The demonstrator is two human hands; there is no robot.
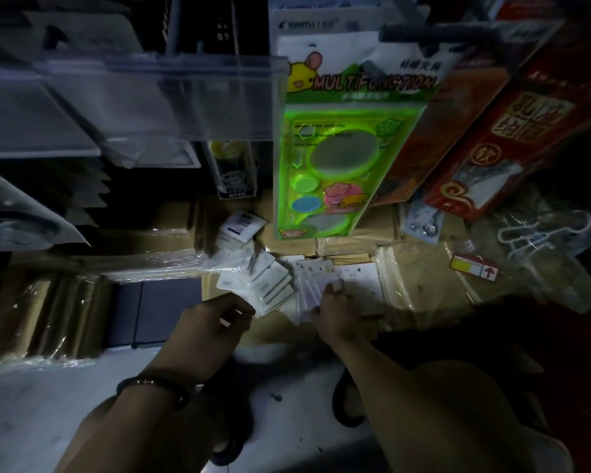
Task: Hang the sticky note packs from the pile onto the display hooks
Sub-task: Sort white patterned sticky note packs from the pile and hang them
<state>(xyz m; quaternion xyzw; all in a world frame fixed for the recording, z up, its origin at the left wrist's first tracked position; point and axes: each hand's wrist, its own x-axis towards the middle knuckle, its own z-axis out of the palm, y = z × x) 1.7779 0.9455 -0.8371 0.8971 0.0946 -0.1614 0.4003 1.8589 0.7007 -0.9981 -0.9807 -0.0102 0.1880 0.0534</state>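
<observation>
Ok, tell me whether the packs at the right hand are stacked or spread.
Spread: the packs fan out in overlapping edges under the right hand.

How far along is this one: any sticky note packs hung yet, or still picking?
Done: nothing that shows. The hook area above holds other goods, such as a green card; no sticky note packs appear there. In hand: the left hand and right hand each grip a fanned bunch of packs at the pile. Left: all the hanging.
</observation>
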